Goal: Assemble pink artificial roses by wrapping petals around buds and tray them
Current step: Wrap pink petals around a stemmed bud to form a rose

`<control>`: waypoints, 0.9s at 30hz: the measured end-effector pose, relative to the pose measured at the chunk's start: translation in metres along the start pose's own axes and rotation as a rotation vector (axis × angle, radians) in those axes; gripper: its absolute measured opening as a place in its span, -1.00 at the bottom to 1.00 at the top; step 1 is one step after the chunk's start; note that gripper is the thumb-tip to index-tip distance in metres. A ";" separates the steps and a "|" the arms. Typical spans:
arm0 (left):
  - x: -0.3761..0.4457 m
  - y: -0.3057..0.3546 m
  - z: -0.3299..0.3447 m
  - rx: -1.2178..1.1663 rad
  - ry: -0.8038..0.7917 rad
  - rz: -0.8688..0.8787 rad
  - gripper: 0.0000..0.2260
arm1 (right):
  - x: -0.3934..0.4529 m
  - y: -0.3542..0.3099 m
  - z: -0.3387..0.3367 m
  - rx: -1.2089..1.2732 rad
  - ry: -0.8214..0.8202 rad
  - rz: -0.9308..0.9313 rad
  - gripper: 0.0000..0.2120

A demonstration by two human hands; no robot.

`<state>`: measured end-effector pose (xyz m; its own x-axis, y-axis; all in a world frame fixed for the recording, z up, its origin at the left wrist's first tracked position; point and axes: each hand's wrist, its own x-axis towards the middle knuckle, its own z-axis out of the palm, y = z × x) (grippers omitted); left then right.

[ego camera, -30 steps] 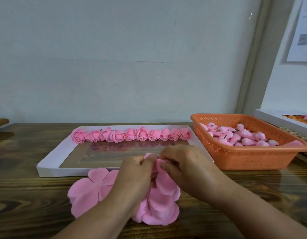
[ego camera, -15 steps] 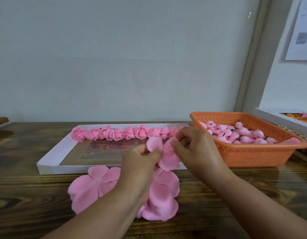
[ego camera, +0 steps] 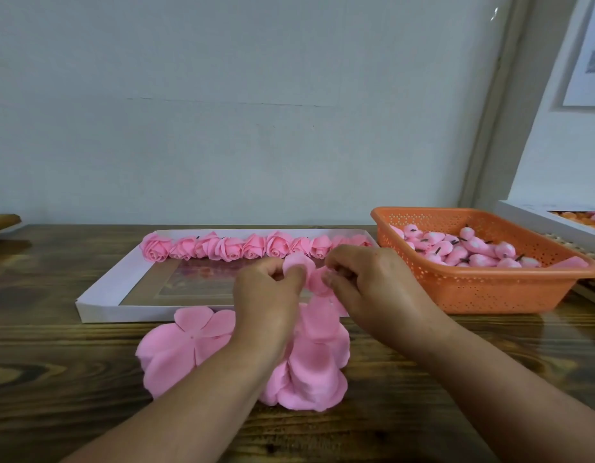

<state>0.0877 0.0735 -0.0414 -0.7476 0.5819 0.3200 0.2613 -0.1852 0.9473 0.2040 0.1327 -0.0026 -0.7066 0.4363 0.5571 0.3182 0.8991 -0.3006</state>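
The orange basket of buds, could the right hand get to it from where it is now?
Probably yes. The orange basket sits open-topped just right of the right hand, with nothing between them. But that hand is pinching the petal piece, so it would need to let go first.

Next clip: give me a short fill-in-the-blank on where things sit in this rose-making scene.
1. The finished roses form a row along the white tray's ____ edge.
2. The buds sit in an ____ basket.
3. Both hands, left and right, pinch a pink ____.
4. Flat petal sheets lie on the ____ table.

Missing: far; orange; petal; wooden
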 end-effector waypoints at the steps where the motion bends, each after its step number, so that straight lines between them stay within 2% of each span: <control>1: 0.001 0.000 0.000 -0.015 0.014 -0.002 -0.84 | 0.000 -0.001 0.000 0.007 0.006 -0.003 -0.88; 6: 0.002 -0.004 -0.001 -0.028 0.008 -0.006 -0.87 | 0.000 -0.003 0.000 0.064 -0.005 0.015 -0.92; 10: -0.001 -0.002 -0.002 0.011 -0.022 0.066 -0.89 | 0.000 -0.004 0.000 0.031 -0.031 -0.007 -0.89; 15: -0.010 0.007 -0.006 0.053 -0.106 0.206 -0.73 | 0.002 -0.001 0.000 0.055 0.016 0.035 -0.92; 21: -0.010 0.007 -0.008 -0.106 -0.232 0.102 -0.73 | 0.002 0.004 -0.002 0.119 0.033 0.063 -0.84; 24: -0.008 0.006 -0.009 -0.052 -0.302 0.135 -0.76 | 0.002 0.006 -0.004 0.149 0.030 0.066 -0.85; 27: -0.006 0.004 -0.011 -0.074 -0.334 0.159 -0.66 | 0.003 0.008 -0.004 0.224 0.023 0.083 -0.88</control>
<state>0.0864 0.0603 -0.0396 -0.4575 0.7656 0.4523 0.3039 -0.3433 0.8887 0.2078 0.1415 -0.0003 -0.6685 0.5118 0.5396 0.2248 0.8307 -0.5093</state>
